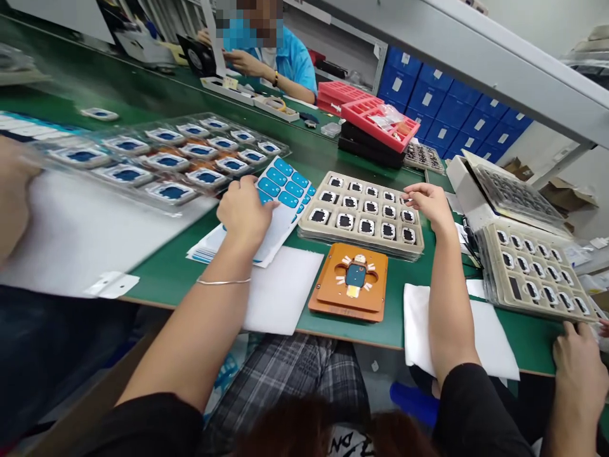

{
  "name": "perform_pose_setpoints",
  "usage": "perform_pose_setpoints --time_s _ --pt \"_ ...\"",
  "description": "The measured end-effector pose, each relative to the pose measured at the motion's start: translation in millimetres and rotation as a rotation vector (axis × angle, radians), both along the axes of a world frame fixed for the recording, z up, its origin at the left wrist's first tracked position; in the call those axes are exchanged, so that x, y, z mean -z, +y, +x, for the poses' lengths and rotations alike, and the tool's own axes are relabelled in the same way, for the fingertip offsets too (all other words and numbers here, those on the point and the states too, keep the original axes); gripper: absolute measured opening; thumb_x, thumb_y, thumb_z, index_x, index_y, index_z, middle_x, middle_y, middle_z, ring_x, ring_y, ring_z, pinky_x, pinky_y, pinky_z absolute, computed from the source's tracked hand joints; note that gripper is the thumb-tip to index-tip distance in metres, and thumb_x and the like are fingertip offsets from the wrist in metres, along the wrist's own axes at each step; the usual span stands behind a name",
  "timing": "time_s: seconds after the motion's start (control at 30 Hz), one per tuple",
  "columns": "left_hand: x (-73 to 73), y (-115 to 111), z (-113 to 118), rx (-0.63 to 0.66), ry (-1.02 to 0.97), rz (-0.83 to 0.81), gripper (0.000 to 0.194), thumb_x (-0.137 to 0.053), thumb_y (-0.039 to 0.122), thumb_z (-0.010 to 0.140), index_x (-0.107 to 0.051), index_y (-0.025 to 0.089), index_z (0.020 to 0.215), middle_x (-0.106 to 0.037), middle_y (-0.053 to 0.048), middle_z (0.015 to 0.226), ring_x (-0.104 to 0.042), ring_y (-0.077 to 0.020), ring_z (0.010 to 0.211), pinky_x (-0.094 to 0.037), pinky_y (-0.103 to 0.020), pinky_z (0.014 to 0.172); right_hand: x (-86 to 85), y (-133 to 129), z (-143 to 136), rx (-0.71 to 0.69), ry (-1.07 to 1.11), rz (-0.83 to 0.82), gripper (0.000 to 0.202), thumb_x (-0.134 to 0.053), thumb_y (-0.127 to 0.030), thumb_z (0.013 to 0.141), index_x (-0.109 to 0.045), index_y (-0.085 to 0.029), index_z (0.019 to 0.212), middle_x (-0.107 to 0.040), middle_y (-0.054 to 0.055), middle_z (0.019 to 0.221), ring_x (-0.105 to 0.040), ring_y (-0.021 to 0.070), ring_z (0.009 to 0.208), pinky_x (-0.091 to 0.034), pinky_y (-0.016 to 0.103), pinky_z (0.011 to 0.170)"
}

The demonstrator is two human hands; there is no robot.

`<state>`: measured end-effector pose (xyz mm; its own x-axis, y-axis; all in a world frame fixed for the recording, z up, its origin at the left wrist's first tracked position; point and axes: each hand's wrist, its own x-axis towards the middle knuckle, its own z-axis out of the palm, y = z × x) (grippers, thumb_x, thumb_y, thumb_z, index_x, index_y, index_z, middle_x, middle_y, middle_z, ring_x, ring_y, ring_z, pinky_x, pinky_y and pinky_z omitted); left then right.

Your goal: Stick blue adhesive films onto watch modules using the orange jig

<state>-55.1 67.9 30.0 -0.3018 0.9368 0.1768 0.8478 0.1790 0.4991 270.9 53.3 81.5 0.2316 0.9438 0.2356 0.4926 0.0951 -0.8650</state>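
My left hand [246, 214] is closed on a sheet of blue stickers [285, 190], tilted up above a stack of similar sheets [204, 251]. At the far right corner of a beige tray [309, 222], my right hand [431, 204] has its thumb and finger around a small white-framed part [404, 197], mostly hidden by the fingers. Rows of white-framed parts with dark centres fill this tray. In front of it, an orange fixture [328, 285] holds a dark blue rounded plate [356, 275] in its middle.
Clear trays of blue-centred parts [171, 190] stand left, near a co-worker's blurred hand [16, 190]. Another beige tray [497, 279] and a hand [580, 368] are right. White foam [285, 298] and a white cloth [419, 324] lie near the edge. Red trays [380, 120] and a person sit opposite.
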Motion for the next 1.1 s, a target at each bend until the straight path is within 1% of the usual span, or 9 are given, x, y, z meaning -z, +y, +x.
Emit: perform_pose_setpoints --time_s 0.33,0.43,0.57,0.67,0.73,0.8,0.93,1.03,1.1 --pt "5.7 0.3 -4.3 -0.081 -0.15 0.227 0.039 -0.06 0.016 0.088 -0.061 0.018 0.127 -0.073 -0.01 0.118 -0.063 -0.0314 0.116 -0.046 -0.051 0.101 2.3 2.3 2.2 0.013 -0.105 0.017 0.019 -0.052 -0.018 0.072 -0.07 -0.018 0.08 -0.073 0.002 0.076 -0.066 0.0126 0.063 -0.054 0.029 0.073" --pt "-7.9 -3.3 -4.7 -0.029 -0.262 0.397 0.027 -0.063 0.02 0.086 -0.068 0.016 0.112 -0.075 -0.008 0.111 -0.067 -0.0243 0.104 -0.049 -0.04 0.098 -1.7 -1.9 -3.8 -0.001 -0.146 0.077 0.019 -0.054 -0.019 0.073 -0.07 -0.018 0.082 -0.073 0.002 0.076 -0.067 0.0152 0.065 -0.055 0.033 0.075" --pt "-44.5 -2.7 12.4 0.231 -0.679 0.658 0.01 -0.067 0.015 0.081 -0.066 0.016 0.09 -0.072 -0.002 0.088 -0.065 -0.0131 0.078 -0.051 -0.022 0.069 -13.2 -15.7 -25.7 -0.091 -0.217 0.275 0.018 -0.061 -0.025 0.077 -0.071 -0.021 0.091 -0.073 0.002 0.089 -0.068 0.0168 0.074 -0.056 0.034 0.078" --pt "-58.7 3.7 37.1 0.527 -1.076 0.464 0.011 -0.066 0.021 0.087 -0.058 0.018 0.079 -0.063 0.003 0.066 -0.057 -0.0083 0.055 -0.045 -0.017 0.052 -18.8 -25.5 -43.9 -0.19 -0.306 0.538 0.022 -0.061 -0.029 0.084 -0.069 -0.023 0.103 -0.069 0.004 0.112 -0.068 0.0154 0.082 -0.057 0.031 0.076" --pt "-52.2 9.4 52.1 0.62 -1.287 0.269 0.02 -0.068 0.025 0.087 -0.054 0.018 0.075 -0.06 0.005 0.062 -0.055 -0.0072 0.049 -0.044 -0.016 0.049 -17.5 -26.8 -51.4 -0.216 -0.321 0.591 0.027 -0.061 -0.032 0.087 -0.066 -0.026 0.113 -0.06 0.005 0.129 -0.069 0.0153 0.09 -0.058 0.03 0.078" --pt "-36.1 14.6 61.9 0.602 -1.432 0.092 0.024 -0.069 0.027 0.087 -0.052 0.017 0.073 -0.061 0.004 0.063 -0.055 -0.0073 0.048 -0.047 -0.017 0.049 -11.9 -22.9 -54.6 -0.229 -0.305 0.537 0.033 -0.064 -0.038 0.087 -0.064 -0.028 0.118 -0.052 0.007 0.137 -0.068 0.0168 0.097 -0.059 0.031 0.081" --pt "-4.9 22.0 65.3 0.601 -1.521 -0.153 0.018 -0.068 0.028 0.087 -0.061 0.015 0.078 -0.065 0.001 0.066 -0.06 -0.0099 0.052 -0.051 -0.022 0.053 4.4 -9.2 -55.7 -0.301 -0.251 0.4 0.04 -0.069 -0.049 0.083 -0.065 -0.027 0.115 -0.049 0.008 0.139 -0.067 0.0188 0.101 -0.06 0.035 0.087" --pt "2.8 25.4 61.7 0.751 -1.553 -0.221 0.018 -0.072 0.028 0.083 -0.067 0.014 0.092 -0.072 -0.004 0.081 -0.067 -0.0138 0.065 -0.056 -0.025 0.062 10.3 -5.5 -57.9 -0.288 -0.257 0.355 0.036 -0.069 -0.047 0.083 -0.068 -0.025 0.111 -0.052 0.008 0.138 -0.066 0.019 0.102 -0.058 0.036 0.093" --pt "4.0 26.6 60.3 0.839 -1.572 -0.213 0.03 -0.078 0.025 0.076 -0.067 0.015 0.103 -0.074 -0.006 0.092 -0.07 -0.0163 0.074 -0.057 -0.027 0.066 10.0 -6.8 -60.2 -0.263 -0.287 0.354 0.032 -0.069 -0.044 0.082 -0.069 -0.025 0.109 -0.055 0.008 0.137 -0.065 0.0201 0.106 -0.058 0.036 0.092"
